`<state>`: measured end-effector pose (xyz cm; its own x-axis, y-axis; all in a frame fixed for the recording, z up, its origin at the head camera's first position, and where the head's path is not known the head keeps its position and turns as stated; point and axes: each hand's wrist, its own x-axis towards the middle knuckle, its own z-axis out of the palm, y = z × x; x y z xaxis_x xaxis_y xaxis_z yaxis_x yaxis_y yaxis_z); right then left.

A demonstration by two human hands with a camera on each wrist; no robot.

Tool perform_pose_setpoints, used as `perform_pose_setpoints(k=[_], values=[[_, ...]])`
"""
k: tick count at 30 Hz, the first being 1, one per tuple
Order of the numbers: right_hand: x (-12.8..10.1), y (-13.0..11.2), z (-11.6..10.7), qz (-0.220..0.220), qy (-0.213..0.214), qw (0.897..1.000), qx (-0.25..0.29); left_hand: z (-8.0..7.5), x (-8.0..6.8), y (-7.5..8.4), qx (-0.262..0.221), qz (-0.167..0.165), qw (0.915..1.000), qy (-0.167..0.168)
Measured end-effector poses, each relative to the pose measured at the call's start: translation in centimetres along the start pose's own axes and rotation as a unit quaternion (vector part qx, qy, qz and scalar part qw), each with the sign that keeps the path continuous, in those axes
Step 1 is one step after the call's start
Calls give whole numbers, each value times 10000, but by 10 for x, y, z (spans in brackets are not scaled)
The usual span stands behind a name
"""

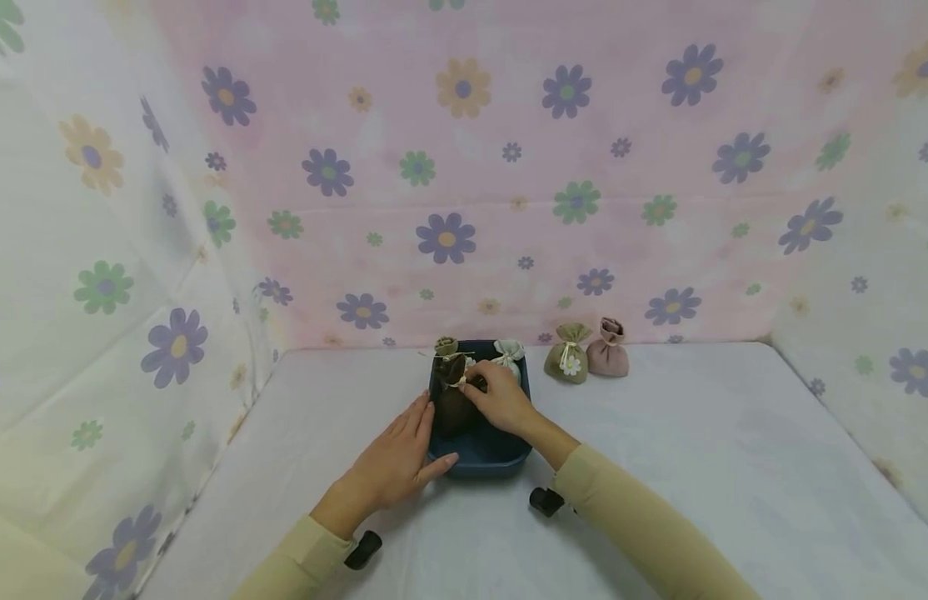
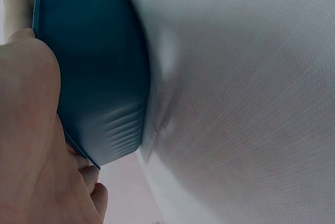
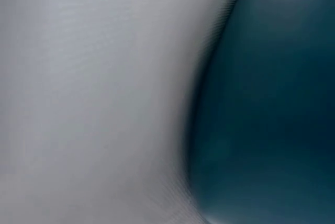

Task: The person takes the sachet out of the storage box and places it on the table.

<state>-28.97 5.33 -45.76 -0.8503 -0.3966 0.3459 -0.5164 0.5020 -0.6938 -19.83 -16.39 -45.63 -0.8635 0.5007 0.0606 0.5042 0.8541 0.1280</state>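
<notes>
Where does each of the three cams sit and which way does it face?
Head: on the head, looking forward and down at the blue tub, four pouches, both hands and sleeves.
Left wrist: on the left wrist, close on the tub's outer wall and the white table cover; left hand shows.
Right wrist: on the right wrist, blurred tub and cover; no body shows.
Shared: tub, cover.

White-covered table (image 1: 659, 467) carried a blue tray (image 1: 479, 462), an olive pouch (image 1: 567, 357) and pink pouch (image 1: 609, 350) just beside it.
</notes>
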Motion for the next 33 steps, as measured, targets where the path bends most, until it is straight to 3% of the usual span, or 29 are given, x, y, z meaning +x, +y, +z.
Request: perform_pose_setpoints(k=[7, 19, 28, 33], values=[[-7, -5, -10, -159, 462, 9986, 183, -2, -1, 1, 84, -34, 9998, -165], [-19, -21, -44, -50, 516, 9981, 327, -3, 0, 1, 66, -3, 9999, -133], [-31, -16, -63, 57, 576, 9979, 296, 0, 0, 0, -66, 73, 9999, 120], [-37, -10, -72, 123, 634, 9973, 347, -3, 0, 2, -1, 8, 10000, -8]])
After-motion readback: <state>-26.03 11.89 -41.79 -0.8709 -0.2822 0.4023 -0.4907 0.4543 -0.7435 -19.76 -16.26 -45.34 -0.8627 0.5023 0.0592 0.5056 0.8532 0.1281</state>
